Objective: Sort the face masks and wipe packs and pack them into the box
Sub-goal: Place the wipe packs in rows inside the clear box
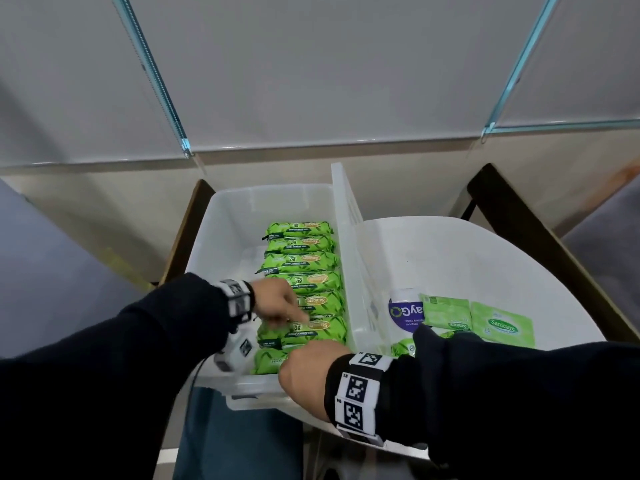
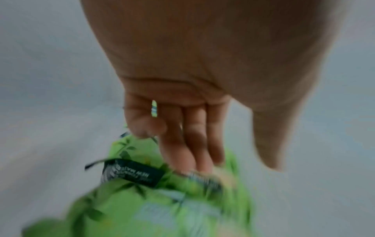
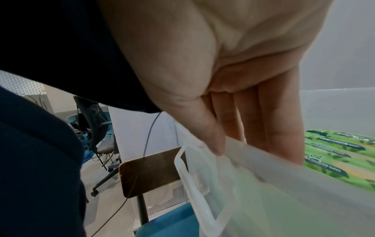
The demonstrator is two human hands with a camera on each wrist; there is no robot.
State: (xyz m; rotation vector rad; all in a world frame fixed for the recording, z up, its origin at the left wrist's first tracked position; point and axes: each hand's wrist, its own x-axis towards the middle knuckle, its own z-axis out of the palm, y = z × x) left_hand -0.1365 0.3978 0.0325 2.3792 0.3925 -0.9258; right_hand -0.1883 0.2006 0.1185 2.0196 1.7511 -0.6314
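A clear plastic box [image 1: 221, 237] holds a row of several green wipe packs [image 1: 301, 261] along its right side. My left hand [image 1: 294, 318] reaches into the box, its straight fingers touching a pack near the front [image 1: 311, 332]. In the left wrist view the fingertips [image 2: 202, 165] press into the blurred green pack [image 2: 162, 200], thumb held apart. My right hand [image 1: 308, 368] is at the box's front wall. In the right wrist view its thumb [image 3: 213, 141] lies outside the rim [image 3: 284, 162] and its fingers [image 3: 274, 128] go down inside, pinching the wall. No face masks show.
The box's lid [image 1: 349, 244] stands on edge between the box and a white round table [image 1: 467, 265]. On the table lie flat green wipe sachets [image 1: 502, 323] and a white tub with a purple label [image 1: 403, 313]. The box rests on a brown seat [image 3: 150, 173].
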